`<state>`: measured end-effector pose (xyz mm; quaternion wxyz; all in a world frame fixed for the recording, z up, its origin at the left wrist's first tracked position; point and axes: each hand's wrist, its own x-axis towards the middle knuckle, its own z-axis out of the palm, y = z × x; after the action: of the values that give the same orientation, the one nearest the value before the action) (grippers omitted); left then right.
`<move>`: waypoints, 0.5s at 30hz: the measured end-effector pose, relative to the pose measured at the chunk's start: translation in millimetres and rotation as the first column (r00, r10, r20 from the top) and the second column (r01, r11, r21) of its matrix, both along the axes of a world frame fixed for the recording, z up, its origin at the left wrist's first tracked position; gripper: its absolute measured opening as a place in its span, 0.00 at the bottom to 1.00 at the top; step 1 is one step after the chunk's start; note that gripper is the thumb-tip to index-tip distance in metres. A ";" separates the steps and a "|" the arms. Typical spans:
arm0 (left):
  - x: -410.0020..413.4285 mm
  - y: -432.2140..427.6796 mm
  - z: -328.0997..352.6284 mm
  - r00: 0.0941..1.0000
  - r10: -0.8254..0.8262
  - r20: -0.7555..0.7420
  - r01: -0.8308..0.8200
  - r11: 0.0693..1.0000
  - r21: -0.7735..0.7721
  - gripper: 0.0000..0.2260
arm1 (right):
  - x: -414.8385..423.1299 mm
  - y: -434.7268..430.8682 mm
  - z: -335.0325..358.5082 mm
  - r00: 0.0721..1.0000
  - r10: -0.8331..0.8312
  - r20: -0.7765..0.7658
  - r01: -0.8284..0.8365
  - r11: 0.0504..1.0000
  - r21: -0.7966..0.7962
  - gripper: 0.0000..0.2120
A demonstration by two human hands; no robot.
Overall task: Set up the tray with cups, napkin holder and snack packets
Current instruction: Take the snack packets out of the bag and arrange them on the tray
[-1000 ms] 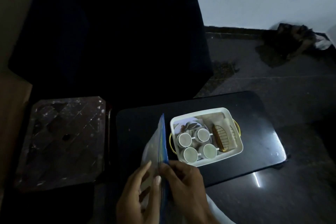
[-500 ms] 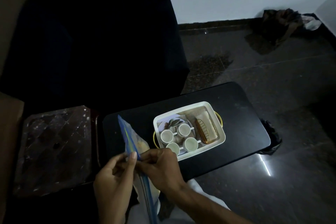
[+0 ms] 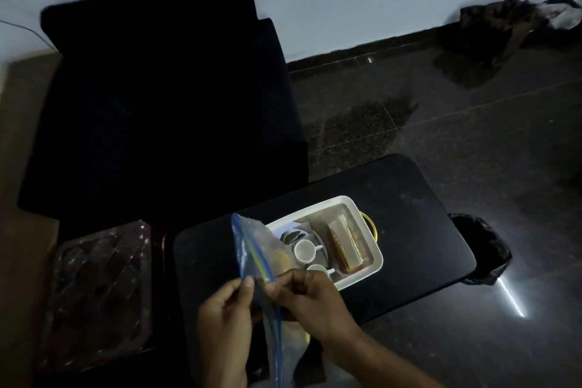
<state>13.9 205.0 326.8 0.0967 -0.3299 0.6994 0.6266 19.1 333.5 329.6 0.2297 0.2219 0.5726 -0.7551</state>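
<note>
bag: clear zip bag, upright over table's near edge, at 9 o'clock of tray | left hand and right hand: both pinching its blue seal | tray: white, cups, napkin holder inside | table: black | chair at 11 o'clock | floor: dark glossy tile

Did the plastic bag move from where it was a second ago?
Yes. The zip bag, pinched by both hands, was left of the white tray with dark table between them; now its top leans right and overlaps the tray's left side, hiding some cups.
</note>
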 end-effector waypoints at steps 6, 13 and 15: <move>-15.0 40.0 15.0 0.998 0.062 0.005 -0.062 0.992 0.111 0.11 | 0.2 36.8 5.0 0.967 -0.251 -0.043 0.252 0.967 0.029 0.11; -34.7 28.7 30.9 0.995 0.095 0.032 -0.100 0.955 0.278 0.09 | 7.2 77.0 7.9 0.823 -0.536 -0.188 0.568 0.786 0.244 0.13; -39.7 26.5 32.2 0.993 0.098 0.069 -0.114 0.945 0.306 0.09 | 11.8 75.0 16.8 0.844 -0.481 -0.237 0.534 0.791 0.297 0.14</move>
<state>-25.8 231.5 359.0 0.1318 -0.3641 0.5711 0.7238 30.8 408.6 346.4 -0.0688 0.3480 0.6326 -0.6884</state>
